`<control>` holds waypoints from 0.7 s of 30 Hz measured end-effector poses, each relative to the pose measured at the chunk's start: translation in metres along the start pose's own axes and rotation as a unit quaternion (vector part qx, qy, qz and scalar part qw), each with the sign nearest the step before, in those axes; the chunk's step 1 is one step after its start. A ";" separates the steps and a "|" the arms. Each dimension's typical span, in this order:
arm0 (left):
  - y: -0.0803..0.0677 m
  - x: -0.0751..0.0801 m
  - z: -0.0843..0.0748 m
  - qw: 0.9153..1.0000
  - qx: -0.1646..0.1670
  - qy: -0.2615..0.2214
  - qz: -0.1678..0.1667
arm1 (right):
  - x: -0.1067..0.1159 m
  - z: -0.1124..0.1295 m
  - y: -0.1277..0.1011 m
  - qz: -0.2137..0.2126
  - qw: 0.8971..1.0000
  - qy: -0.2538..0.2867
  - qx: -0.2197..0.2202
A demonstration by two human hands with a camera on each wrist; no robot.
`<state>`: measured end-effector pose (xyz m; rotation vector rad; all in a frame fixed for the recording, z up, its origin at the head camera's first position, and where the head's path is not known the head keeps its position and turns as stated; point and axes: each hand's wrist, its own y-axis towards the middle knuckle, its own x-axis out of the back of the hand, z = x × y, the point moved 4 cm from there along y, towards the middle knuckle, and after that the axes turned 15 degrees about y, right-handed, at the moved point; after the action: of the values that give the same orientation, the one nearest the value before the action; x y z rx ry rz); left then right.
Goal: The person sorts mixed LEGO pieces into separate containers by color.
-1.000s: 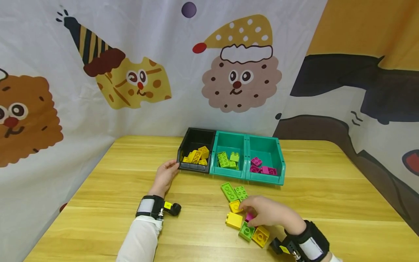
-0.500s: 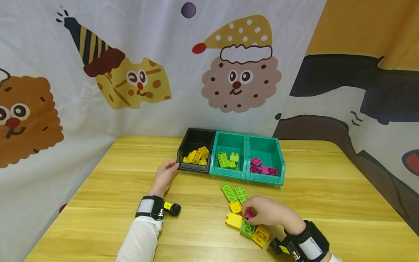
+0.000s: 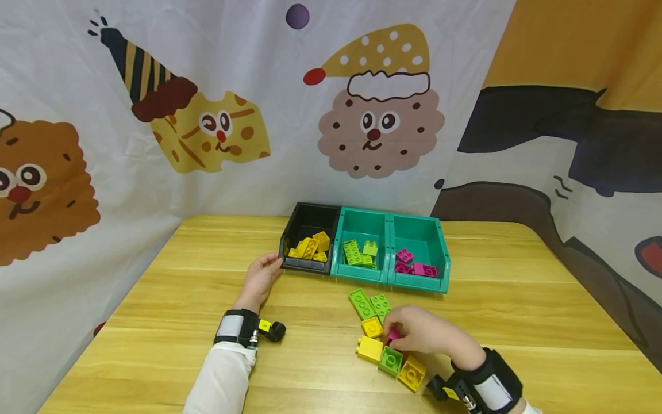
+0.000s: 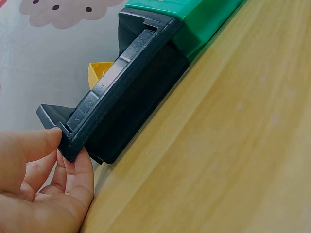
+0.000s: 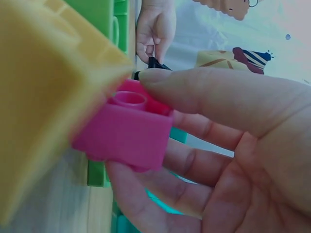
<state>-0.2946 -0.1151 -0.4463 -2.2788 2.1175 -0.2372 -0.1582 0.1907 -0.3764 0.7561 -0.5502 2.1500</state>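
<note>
My left hand (image 3: 260, 280) pinches the front left corner of a black bin (image 4: 114, 90), thumb on the lip and fingers beneath. Between the thumb and fingers of my right hand (image 3: 426, 329) is a pink toy building block (image 5: 129, 133), its hollow underside with a tube facing up in the right wrist view. Close around that hand lie a green block (image 3: 390, 361), a yellow block (image 3: 370, 349), a small yellow block (image 3: 372, 327) and an upturned yellow block (image 3: 412, 374). Two more green blocks, a long one (image 3: 362, 303) and a studded one (image 3: 380, 306), lie just beyond.
Joined to the black bin, which has yellow blocks, are a teal middle bin (image 3: 359, 274) with green blocks and a teal right bin (image 3: 443, 270) with pink blocks. They stand on a wooden table (image 3: 496, 299) before a printed curtain (image 3: 289, 138).
My right hand has shifted slightly, and more of the pink block now shows in its grip. The green block beside it has moved a little. My left hand stays at the black bin.
</note>
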 end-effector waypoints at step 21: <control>0.001 0.000 0.001 1.000 0.000 0.003 0.003 | 0.046 0.008 -0.005 -0.121 0.990 -0.016 0.067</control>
<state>-0.2951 -0.1149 -0.4474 -2.2747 2.1250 -0.2449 -0.1751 0.2132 -0.3389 0.8840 -0.3137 1.9651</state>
